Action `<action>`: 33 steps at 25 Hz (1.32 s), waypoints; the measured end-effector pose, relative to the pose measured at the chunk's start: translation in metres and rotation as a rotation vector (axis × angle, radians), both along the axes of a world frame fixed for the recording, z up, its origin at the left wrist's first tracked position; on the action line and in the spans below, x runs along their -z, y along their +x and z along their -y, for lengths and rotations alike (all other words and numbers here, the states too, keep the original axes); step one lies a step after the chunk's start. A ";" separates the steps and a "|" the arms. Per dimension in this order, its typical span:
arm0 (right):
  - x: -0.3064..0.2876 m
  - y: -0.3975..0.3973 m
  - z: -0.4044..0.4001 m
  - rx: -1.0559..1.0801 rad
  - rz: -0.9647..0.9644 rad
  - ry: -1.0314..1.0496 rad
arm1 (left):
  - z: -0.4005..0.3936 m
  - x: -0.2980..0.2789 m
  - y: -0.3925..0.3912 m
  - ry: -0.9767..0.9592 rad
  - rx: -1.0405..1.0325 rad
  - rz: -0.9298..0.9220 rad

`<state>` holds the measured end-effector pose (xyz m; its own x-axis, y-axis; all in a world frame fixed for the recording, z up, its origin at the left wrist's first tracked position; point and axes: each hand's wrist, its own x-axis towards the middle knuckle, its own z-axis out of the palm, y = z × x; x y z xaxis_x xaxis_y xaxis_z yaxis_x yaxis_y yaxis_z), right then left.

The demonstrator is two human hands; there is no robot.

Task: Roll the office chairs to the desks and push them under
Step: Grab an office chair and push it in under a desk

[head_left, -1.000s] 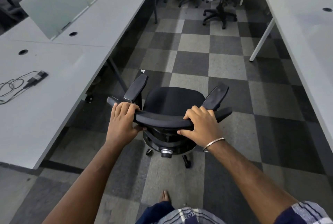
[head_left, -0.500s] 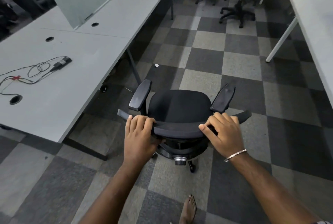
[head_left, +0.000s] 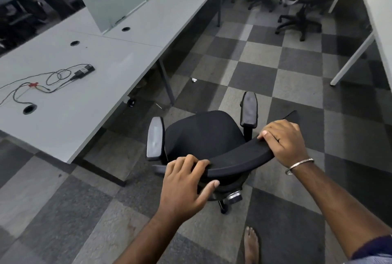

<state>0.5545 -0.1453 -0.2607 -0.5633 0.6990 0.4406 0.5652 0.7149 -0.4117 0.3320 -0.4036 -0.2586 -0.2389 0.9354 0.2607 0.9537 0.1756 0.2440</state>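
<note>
The black fabric office chair (head_left: 203, 134) hides most of its wheeled base; the white right-hand desk (head_left: 379, 15) is cropped by the frame edge.

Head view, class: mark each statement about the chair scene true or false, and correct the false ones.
1. Both hands grip the chair's backrest. True: left hand, right hand.
2. The chair is already pushed under the desk. False: it stands in the aisle beside it.
3. A cable lies on the desk. True.
4. The bracelet is on the left wrist. False: right wrist.
</note>
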 end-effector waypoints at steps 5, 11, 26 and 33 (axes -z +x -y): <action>-0.002 0.008 -0.073 -0.182 0.024 -0.089 | -0.033 -0.008 0.051 -0.005 -0.113 0.032; -0.009 -0.005 -0.129 -0.282 0.033 -0.101 | -0.072 -0.014 0.071 0.023 -0.455 -0.003; -0.002 -0.143 -0.202 -0.405 0.056 -0.084 | -0.132 -0.014 -0.015 -0.025 -0.735 -0.039; -0.010 -0.220 -0.247 -0.517 0.105 -0.015 | -0.169 -0.020 -0.063 -0.073 -0.813 0.024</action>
